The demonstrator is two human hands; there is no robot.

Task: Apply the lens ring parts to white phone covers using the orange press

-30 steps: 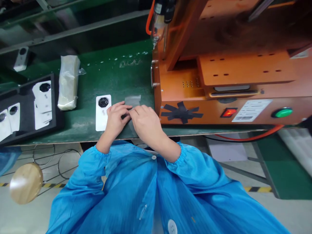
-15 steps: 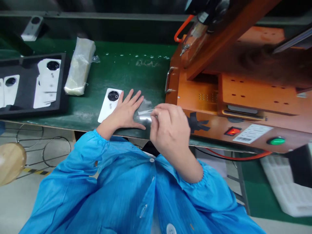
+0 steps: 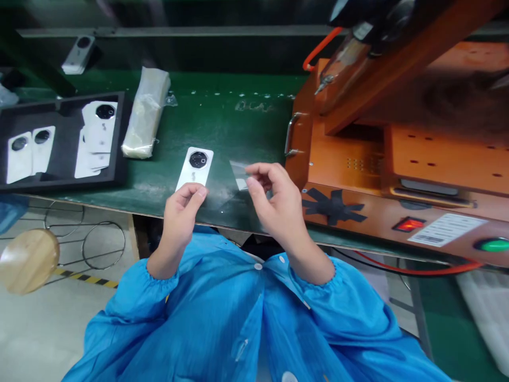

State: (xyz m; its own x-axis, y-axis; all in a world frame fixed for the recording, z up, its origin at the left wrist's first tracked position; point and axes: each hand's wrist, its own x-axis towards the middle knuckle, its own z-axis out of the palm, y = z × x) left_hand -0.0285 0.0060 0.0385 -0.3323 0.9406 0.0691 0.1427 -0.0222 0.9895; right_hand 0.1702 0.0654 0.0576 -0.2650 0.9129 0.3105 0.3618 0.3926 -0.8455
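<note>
My left hand (image 3: 181, 212) is closed on the lower edge of a white phone back cover (image 3: 194, 171), thumb on top. The cover has a black round camera window at its upper end. To its right is a thin clear plastic film (image 3: 239, 175). The fingertips of my right hand (image 3: 276, 199) pinch the film's right side, with thumb and index finger curled toward each other. The film's lower part is hard to make out against the green bench.
At left, a black tray (image 3: 66, 140) holds several white covers. A plastic-wrapped bundle (image 3: 145, 114) lies beside it. An orange machine (image 3: 338, 175) with a red switch and a green button fills the right. More white covers (image 3: 78, 54) sit at the back left. A wooden stool (image 3: 29, 260) stands below.
My left hand has gone from spread flat on the bench to gripping the cover's lower edge. The film is lifted and turned in my right hand. The view has shifted left.
</note>
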